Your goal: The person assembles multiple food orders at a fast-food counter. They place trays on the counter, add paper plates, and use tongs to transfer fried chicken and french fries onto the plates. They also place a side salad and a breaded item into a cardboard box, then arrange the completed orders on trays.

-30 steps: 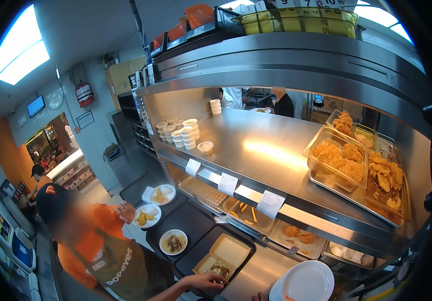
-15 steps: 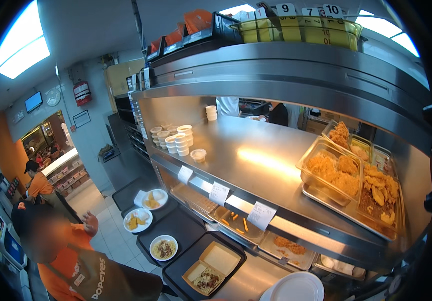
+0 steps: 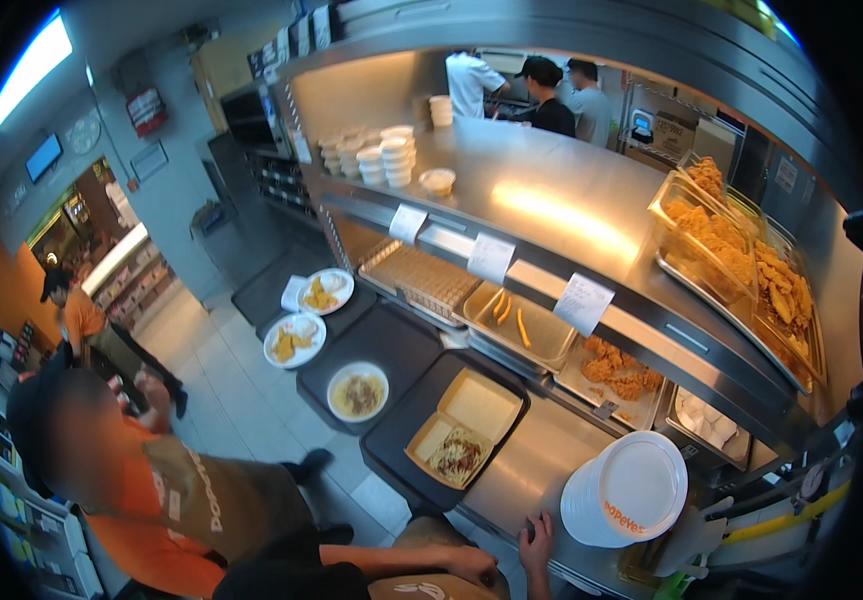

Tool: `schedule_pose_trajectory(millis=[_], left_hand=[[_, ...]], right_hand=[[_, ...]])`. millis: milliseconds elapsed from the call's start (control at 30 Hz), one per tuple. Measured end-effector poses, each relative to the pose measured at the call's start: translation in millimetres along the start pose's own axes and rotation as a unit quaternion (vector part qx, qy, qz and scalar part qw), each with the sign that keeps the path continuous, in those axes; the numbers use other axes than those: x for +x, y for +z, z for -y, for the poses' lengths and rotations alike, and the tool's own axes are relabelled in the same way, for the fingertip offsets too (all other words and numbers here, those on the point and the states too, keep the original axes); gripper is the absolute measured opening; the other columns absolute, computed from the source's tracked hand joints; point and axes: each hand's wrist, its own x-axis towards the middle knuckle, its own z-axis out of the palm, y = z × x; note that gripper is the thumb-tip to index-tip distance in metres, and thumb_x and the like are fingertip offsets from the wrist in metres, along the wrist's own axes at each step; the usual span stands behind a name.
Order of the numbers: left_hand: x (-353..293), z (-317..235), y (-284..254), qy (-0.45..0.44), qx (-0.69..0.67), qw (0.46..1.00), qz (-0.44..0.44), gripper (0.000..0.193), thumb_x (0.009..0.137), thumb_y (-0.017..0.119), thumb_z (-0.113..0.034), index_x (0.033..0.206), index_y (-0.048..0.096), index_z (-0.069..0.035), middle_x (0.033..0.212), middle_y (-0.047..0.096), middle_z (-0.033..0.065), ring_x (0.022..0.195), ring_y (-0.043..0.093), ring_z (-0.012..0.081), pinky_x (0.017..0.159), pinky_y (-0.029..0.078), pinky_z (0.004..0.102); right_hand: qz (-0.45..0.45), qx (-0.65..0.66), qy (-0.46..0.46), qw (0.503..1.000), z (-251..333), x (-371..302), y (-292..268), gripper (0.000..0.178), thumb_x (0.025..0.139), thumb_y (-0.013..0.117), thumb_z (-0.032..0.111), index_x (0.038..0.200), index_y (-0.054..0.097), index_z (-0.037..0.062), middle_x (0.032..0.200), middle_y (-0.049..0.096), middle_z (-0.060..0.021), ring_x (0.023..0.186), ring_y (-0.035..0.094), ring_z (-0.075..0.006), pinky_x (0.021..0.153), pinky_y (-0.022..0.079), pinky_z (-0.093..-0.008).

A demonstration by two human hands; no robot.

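Note:
My left hand (image 3: 473,567) is curled closed low in front of my apron; what it holds, if anything, is hidden. My right hand (image 3: 535,542) rests at the steel counter's front edge with its fingers stretched out, holding nothing. Just right of it rises a stack of white round plates (image 3: 641,485). Ahead of my hands, a black tray (image 3: 496,440) carries an open cardboard box (image 3: 483,400) of spaghetti with sauce. Another black tray (image 3: 381,345) to the left bears a white bowl (image 3: 358,391) of pasta.
Two white plates of food (image 3: 294,340) sit on the far-left tray. Under the shelf are pans of fries (image 3: 519,325) and fried chicken (image 3: 611,370). Lidded cups (image 3: 386,160) and chicken pans (image 3: 731,250) stand above. A co-worker (image 3: 201,490) is close at my left.
My view has tipped downward and shifted, bringing both my hands and the counter's near edge into sight. The co-worker's raised hand has come lower, nearer the chest.

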Motion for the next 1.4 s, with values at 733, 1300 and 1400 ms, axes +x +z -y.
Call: schedule_pose_trajectory(millis=[733, 1300, 1400], left_hand=[[-205.2, 81.2, -43.1, -0.059, -0.183, 0.975, -0.115, 0.054, 0.088, 0.068, -0.043, 0.118, 0.063, 0.001, 0.109, 0.067, 0.0181, 0.101, 0.064, 0.0289, 0.087, 0.050, 0.0375], [-372.8, 154.0, -399.6, 0.043, 0.051, 0.991, -0.116, 0.030, 0.091, 0.069, -0.030, 0.111, 0.068, -0.007, 0.100, 0.070, 0.0081, 0.085, 0.068, 0.0199, 0.072, 0.053, 0.0326], [-345.3, 163.3, -449.1, 0.050, -0.187, 0.927, -0.322, 0.024, 0.092, 0.068, -0.016, 0.113, 0.067, -0.004, 0.090, 0.066, -0.0002, 0.080, 0.062, 0.0073, 0.070, 0.050, 0.0245]], right_hand=[[0.172, 0.087, -0.150, 0.970, 228.2, 30.5, 36.1, 0.017, 0.079, 0.066, 0.000, 0.095, 0.069, 0.0037, 0.088, 0.068, -0.0112, 0.077, 0.068, -0.0281, 0.070, 0.055, -0.0343], [0.048, 0.350, 0.020, 0.935, 426.6, 142.7, 224.9, 0.012, 0.089, 0.062, -0.001, 0.099, 0.068, -0.0012, 0.086, 0.066, -0.0091, 0.076, 0.064, -0.0148, 0.069, 0.051, -0.0262], [-0.024, 0.442, 0.142, 0.885, 429.2, 126.2, 237.6, 0.010, 0.092, 0.058, -0.002, 0.098, 0.066, -0.0040, 0.087, 0.067, -0.0089, 0.080, 0.064, -0.0140, 0.075, 0.051, -0.0266]])
